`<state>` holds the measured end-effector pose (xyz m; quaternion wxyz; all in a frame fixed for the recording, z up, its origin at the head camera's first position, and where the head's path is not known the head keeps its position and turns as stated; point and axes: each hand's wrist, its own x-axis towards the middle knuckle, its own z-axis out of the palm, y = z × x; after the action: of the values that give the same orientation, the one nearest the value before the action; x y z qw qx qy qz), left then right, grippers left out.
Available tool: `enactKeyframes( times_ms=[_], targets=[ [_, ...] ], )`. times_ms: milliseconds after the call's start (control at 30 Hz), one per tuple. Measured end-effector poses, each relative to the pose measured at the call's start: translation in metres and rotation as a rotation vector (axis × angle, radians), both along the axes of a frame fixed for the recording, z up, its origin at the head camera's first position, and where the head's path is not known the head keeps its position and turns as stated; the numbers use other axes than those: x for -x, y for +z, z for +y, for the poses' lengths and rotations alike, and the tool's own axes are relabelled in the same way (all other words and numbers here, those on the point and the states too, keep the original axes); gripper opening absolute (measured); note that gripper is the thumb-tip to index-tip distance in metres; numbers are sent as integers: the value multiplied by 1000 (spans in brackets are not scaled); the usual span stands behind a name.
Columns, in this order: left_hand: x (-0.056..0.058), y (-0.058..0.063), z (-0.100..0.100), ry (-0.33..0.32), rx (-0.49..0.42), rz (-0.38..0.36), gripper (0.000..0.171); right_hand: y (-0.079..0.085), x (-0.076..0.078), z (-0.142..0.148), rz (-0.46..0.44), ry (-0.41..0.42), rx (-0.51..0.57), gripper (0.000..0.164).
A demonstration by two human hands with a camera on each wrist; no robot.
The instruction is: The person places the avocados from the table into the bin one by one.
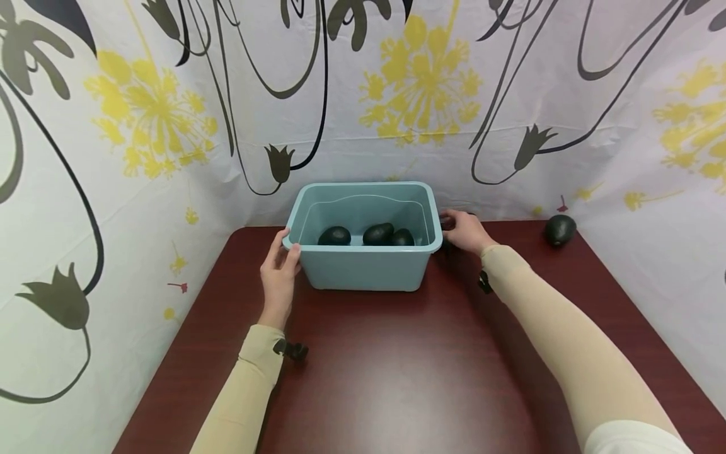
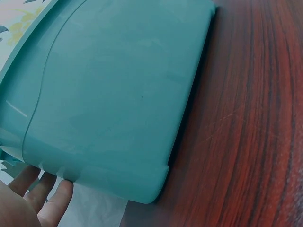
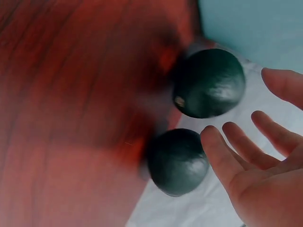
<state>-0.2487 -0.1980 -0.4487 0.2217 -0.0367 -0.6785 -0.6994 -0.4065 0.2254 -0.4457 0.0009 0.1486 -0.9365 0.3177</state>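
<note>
A light blue plastic bin (image 1: 363, 270) stands near the far edge of the table. Inside it lie several dark green avocados, one of them on the left (image 1: 334, 236). My left hand (image 1: 279, 272) holds the bin's front left corner, thumb at the front and fingers along the side wall. On the other side of the bin, my right hand (image 1: 464, 232) reaches down with its fingers spread and slightly bent. Two avocados sit by those fingers in the right wrist view: one close to the bin wall (image 3: 210, 84), another (image 3: 178, 163) near a fingertip.
Another avocado (image 1: 559, 230) rests at the table's far right corner. The dark red wooden table (image 1: 391, 366) stretches toward me. A white cloth (image 1: 340, 113) with yellow and grey flowers hangs behind the bin and along both sides.
</note>
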Motion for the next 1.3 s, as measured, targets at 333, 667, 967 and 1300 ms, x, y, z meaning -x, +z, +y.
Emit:
enactKeyframes(
  times_ms=[333,667,967,1300],
  targets=[
    [1,0,2,1,-10,11,54,-27,9,-2,21,-3,-19,65],
    [0,-1,1,-10,-19,26,54,-43,18,-4,101,-49,-10,59],
    [1,1,1,-7,-2,29,55,-40,11,-1,65,-63,47,60],
    [0,0,1,-5,-6,23,54,-36,-3,9,40,-95,69,65]
  ],
)
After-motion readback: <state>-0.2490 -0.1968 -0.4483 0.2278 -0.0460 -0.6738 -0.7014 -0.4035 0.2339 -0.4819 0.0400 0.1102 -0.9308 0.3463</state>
